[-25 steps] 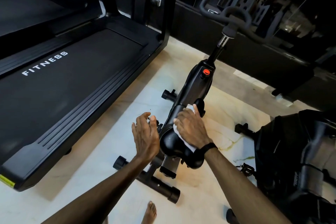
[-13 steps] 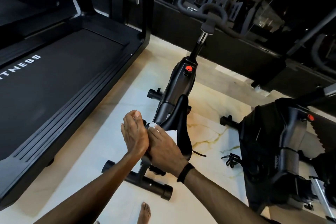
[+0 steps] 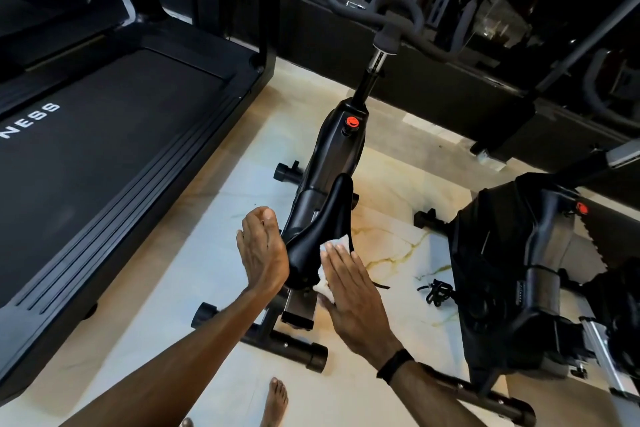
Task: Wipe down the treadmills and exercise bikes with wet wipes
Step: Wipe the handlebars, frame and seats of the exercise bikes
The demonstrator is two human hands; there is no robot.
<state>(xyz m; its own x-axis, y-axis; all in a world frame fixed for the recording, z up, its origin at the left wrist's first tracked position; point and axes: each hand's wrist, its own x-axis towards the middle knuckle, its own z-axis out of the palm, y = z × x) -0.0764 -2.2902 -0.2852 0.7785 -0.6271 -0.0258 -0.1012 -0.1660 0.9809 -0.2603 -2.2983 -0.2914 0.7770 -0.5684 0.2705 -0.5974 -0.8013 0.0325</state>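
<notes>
Black padded bike saddle point(image 3: 320, 236), glossy, with a crumpled white wet wipe point(image 3: 330, 262) bright against it. The matte black exercise bike frame point(image 3: 332, 163) carries a red-orange round knob point(image 3: 352, 121). Pale cream marble floor point(image 3: 391, 239), veined in yellow-green. Black treadmill belt point(image 3: 104, 156) with white block lettering point(image 3: 33, 120). Black wristband point(image 3: 394, 365) on the right wrist.

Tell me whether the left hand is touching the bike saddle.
Touching. The head view shows the left hand laid flat against the saddle's left side with no gap, while the right hand presses the wipe on the other side.
</notes>
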